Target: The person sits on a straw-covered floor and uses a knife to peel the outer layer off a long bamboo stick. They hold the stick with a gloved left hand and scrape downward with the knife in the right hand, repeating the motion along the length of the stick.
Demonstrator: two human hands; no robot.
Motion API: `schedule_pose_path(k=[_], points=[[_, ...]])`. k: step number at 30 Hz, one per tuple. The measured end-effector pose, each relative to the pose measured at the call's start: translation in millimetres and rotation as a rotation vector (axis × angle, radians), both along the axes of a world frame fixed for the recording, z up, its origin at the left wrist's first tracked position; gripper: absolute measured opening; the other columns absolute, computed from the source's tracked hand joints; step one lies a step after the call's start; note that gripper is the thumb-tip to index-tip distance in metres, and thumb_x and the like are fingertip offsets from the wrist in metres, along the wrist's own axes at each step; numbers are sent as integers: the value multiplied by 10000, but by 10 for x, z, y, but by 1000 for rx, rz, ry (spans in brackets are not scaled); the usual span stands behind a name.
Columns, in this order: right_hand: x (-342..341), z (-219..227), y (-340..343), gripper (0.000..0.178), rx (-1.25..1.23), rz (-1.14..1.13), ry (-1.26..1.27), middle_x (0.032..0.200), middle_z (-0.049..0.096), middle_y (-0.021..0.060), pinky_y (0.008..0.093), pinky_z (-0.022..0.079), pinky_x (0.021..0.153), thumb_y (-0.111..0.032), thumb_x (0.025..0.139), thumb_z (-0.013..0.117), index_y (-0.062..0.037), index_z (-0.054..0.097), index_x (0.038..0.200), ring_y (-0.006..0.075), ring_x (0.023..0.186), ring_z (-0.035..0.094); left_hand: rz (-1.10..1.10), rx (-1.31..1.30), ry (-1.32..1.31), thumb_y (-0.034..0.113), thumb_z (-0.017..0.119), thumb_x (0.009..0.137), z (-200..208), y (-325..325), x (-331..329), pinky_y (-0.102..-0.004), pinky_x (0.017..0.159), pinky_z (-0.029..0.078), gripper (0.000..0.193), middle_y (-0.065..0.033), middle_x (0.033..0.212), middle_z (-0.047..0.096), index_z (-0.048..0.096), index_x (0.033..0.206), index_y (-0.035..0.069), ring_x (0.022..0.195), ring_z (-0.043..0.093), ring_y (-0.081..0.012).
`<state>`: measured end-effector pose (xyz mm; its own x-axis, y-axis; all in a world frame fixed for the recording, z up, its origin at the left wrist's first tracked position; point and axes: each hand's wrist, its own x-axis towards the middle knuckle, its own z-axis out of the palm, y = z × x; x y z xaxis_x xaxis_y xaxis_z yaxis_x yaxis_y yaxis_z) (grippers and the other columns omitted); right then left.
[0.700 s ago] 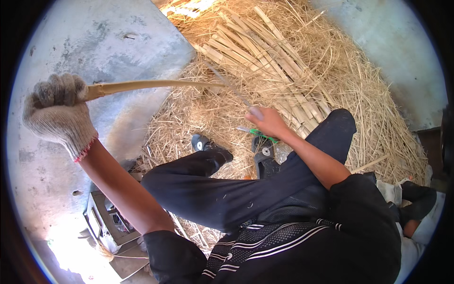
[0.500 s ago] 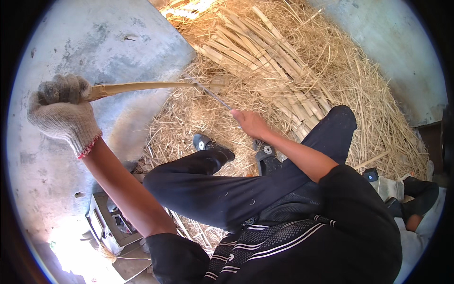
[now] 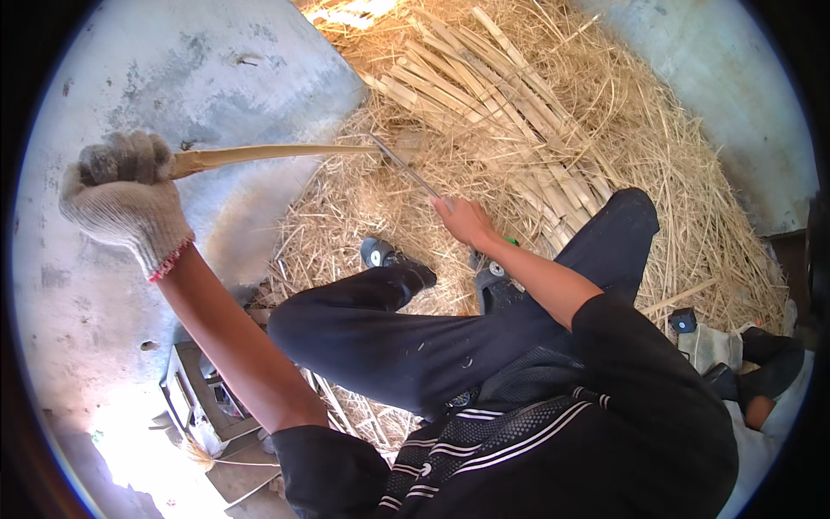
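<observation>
My left hand [image 3: 121, 195], in a dirty white knitted glove with a red cuff, is closed round the thick end of a pale bamboo strip [image 3: 268, 154]. The strip stretches sideways to the right, over the shavings. In my bare right hand [image 3: 468, 221] is a knife, its thin grey blade [image 3: 406, 168] pointing up and to the left. The blade crosses the strip near its far end; whether they touch there is hard to tell. My fingers hide most of the knife's handle. A small green bit [image 3: 512, 241] shows just beside my right wrist.
Split bamboo strips [image 3: 484, 78] lie in a bundle on a thick heap of shavings [image 3: 674, 199]. A pale, stained wall panel [image 3: 216, 78] stands at the left. Beside my left forearm is a boxy object [image 3: 203, 398]. Part of another person [image 3: 761, 376] shows at the right edge.
The knife and my right hand have slid a little to the right along the strip, toward its far end. A green bit now shows by my right wrist. My left hand keeps its grip.
</observation>
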<state>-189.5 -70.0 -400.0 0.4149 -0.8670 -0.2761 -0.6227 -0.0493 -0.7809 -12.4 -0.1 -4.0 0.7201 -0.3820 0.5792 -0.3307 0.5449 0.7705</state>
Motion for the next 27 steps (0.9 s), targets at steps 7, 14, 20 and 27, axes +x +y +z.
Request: schedule_pose_path(k=[7,14,20,27], points=[[7,660,36,634,110,149,-66,837,669,279,513,497,810,-599,949,409,-43,712,994,439,885,652,-47,-15,64,188,359,792,33,51,25,-291,428,178,310,21,484,159,219,515,182,432,139,-115],[-7,187,-187,679,53,-12,-1,846,674,270,511,496,792,-613,942,413,0,703,981,426,875,655,-175,-55,5,174,365,815,123,-155,-35,-283,376,164,334,18,462,169,225,512,179,405,125,-112],[34,495,-11,709,86,57,-46,890,670,284,502,510,781,-624,942,419,29,689,891,425,875,658,-146,13,-3,180,357,827,121,-145,-132,-283,391,189,337,23,478,168,221,518,181,414,136,-115],[-180,-13,-196,637,216,-33,81,894,667,275,488,513,779,-581,968,389,-20,691,958,416,842,659,-178,25,32,247,389,825,58,-200,-387,-253,378,177,356,23,459,177,238,507,192,399,132,-104]])
